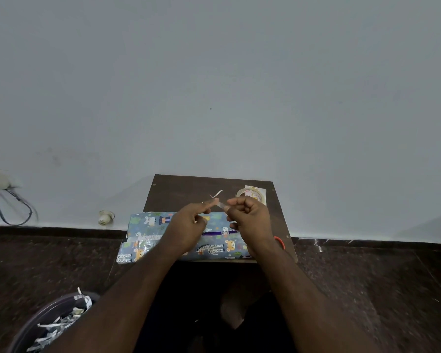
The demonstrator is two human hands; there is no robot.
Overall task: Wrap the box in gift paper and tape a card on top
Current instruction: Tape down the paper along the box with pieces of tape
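A box wrapped in blue animal-print gift paper (148, 233) lies across a small dark brown table (183, 192), its left end overhanging the table edge. A purple strip shows along the seam between my hands. Above the box, my left hand (189, 225) and my right hand (250, 217) each pinch one end of a short piece of clear tape (220, 204) stretched between them. A roll of clear tape (251, 194) sits on the table's far right corner. No card is visible.
A red scissor handle (280, 242) peeks out at the table's right edge behind my right wrist. A white paper scrap (216, 194) lies at the table's back. A bin with paper cuttings (54, 324) stands on the dark floor at lower left. A pale wall rises just behind.
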